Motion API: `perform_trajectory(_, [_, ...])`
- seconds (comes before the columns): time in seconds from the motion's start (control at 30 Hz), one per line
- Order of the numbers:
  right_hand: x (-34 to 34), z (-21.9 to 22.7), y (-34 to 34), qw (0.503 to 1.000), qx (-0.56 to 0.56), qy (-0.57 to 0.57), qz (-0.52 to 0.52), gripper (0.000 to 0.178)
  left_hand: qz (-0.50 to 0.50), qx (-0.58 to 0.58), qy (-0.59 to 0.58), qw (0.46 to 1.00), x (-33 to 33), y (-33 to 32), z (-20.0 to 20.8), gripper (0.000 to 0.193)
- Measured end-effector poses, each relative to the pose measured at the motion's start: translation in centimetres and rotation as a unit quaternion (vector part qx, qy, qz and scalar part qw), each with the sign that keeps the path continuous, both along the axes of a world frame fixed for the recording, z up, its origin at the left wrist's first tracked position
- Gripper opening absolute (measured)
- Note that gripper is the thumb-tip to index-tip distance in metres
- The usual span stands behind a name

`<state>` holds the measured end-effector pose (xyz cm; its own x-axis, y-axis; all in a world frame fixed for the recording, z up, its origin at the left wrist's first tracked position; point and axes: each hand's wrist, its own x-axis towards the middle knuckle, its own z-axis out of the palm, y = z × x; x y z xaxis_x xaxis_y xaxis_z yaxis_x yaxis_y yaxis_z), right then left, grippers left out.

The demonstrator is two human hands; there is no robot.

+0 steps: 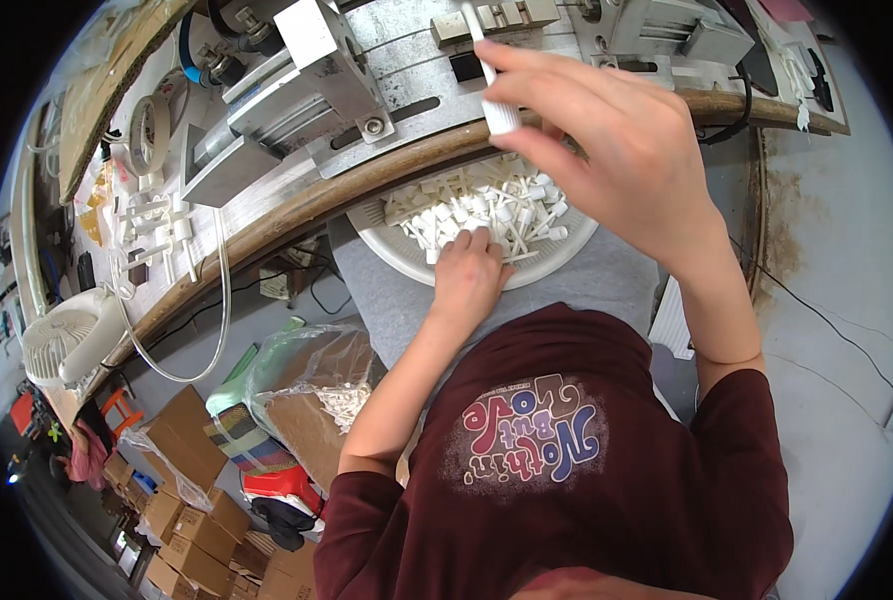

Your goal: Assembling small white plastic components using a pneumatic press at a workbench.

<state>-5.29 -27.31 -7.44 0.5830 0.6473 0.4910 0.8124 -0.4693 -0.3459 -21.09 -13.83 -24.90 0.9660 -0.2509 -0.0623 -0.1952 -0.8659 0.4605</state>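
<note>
Several brown cardboard boxes (182,440) sit lower left, while the right hand (622,150) pinches a white plastic stick (491,75) nearly upright and the left hand (470,275), fingers curled, digs into white pieces in a round white basket (407,262).

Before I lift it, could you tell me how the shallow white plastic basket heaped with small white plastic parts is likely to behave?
The shallow white plastic basket probably feels light. Its heaped small white plastic parts look loose and may slide or spill if tilted. The left hand digs in easily, so the pile likely shifts.

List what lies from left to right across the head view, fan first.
White fan → tape roll → clear bag of white parts → left hand in the white basket → right hand holding a white plastic part.
</note>
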Motion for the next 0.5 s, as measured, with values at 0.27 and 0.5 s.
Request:
perform_trajectory(0.27, [-4.5, -4.1, -4.0, 0.973, -0.045, 0.190, 0.123, 0.029, 0.038, 0.003, 0.030, 0.999, -1.4, -0.6, -0.7, 0.027])
perform_trajectory(0.5, [-6.8, -12.6, -7.0, 0.948, -0.246, 0.203, -0.004, 0.031, 0.050, -0.059, 0.026, 0.997, -1.2, 0.2, -0.7, 0.021])
